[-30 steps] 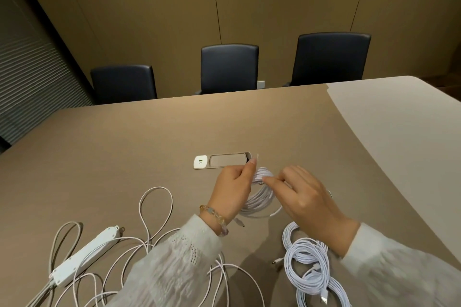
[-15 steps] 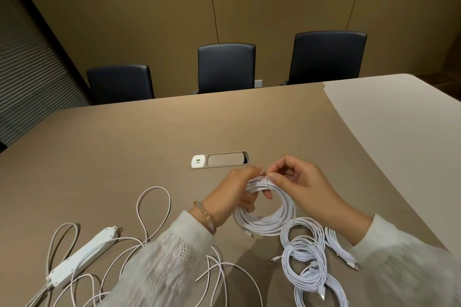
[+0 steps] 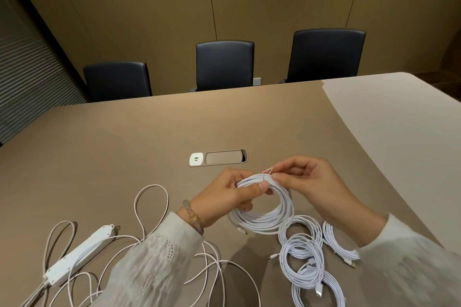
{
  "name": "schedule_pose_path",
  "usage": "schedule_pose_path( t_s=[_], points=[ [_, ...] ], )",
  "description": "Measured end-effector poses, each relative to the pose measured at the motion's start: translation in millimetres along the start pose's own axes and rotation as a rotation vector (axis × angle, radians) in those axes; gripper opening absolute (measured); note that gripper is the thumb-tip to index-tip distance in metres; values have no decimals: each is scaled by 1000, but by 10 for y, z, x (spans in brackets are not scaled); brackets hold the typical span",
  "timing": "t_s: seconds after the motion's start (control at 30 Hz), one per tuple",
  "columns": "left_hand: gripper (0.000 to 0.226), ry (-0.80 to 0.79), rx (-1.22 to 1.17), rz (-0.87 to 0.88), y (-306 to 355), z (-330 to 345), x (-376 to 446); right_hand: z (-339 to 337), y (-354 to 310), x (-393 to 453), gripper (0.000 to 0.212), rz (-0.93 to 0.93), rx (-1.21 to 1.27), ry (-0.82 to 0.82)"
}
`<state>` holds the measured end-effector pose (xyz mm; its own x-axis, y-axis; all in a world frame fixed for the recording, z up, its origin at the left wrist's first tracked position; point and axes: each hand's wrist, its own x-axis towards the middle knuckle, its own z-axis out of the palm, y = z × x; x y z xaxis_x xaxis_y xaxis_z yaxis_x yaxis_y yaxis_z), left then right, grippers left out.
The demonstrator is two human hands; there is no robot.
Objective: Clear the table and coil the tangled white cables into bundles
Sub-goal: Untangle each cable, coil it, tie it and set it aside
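Left hand: thumb and fingers clamped on the top of a coiled white cable, held just above the surface; right hand: fingertips pinching a thin twist tie at the coil's top. Three finished cable bundles lie on the surface, near right. Loose tangled white cables and a white power strip lie near left.

Power strip left; coiled bundles right.
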<state>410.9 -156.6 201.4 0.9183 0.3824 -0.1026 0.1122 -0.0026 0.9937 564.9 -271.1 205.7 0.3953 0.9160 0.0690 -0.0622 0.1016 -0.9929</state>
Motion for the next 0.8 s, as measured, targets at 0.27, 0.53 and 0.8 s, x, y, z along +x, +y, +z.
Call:
schedule_pose_path(
  t_s=[0.27,0.53,0.8],
  points=[
    [24,-46,-72,-81,-26,-22,-72,-13,-5,-61,5,-176,-352,-111],
    [21,-191,-153,-195,-11,-127,-106,-34,-180,3,10,-356,-693,-324],
    [25,-508,-275,-286,8,-193,-123,70,-383,-7,9,-589,-926,-499]
  ],
)
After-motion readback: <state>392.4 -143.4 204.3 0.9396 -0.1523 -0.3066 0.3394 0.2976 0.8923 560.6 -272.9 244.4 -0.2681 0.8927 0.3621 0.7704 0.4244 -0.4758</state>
